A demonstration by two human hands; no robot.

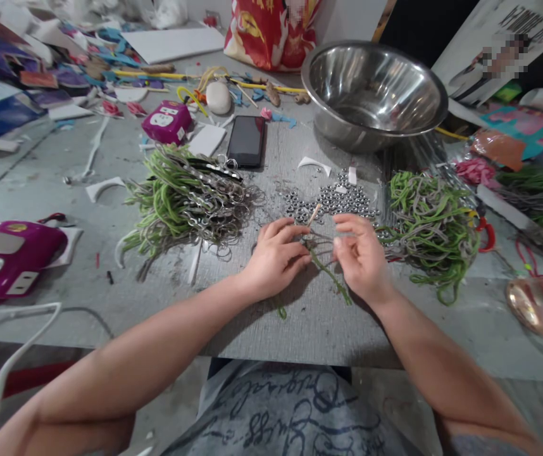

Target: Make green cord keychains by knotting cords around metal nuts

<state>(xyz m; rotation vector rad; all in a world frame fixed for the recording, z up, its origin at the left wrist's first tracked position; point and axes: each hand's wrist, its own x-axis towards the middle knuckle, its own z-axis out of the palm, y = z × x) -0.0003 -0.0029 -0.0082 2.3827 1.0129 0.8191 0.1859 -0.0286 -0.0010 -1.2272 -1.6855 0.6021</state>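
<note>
My left hand (pixel 278 256) is at the middle of the grey table, its fingers closed on a green and grey cord (pixel 331 277) whose end trails toward the table's front. To its right, my right hand (pixel 359 256) has thumb and fingertips close together at thin grey strands; what they pinch is too small to make out. A thin light stick (pixel 314 215) pokes up between the hands. Small silver beads (pixel 347 201) lie scattered just beyond them. One bundle of green and grey cords (pixel 181 202) rests on the left, another cord pile (pixel 435 225) on the right.
Behind the beads are a steel bowl (pixel 376 95) and a black phone (pixel 246 140). Purple boxes (pixel 167 122) stand at the left, one near the front. Red-handled scissors (pixel 486 234) lie beside the right pile. A pinkish-gold object (pixel 532 303) sits at the right edge; scraps cover the back left.
</note>
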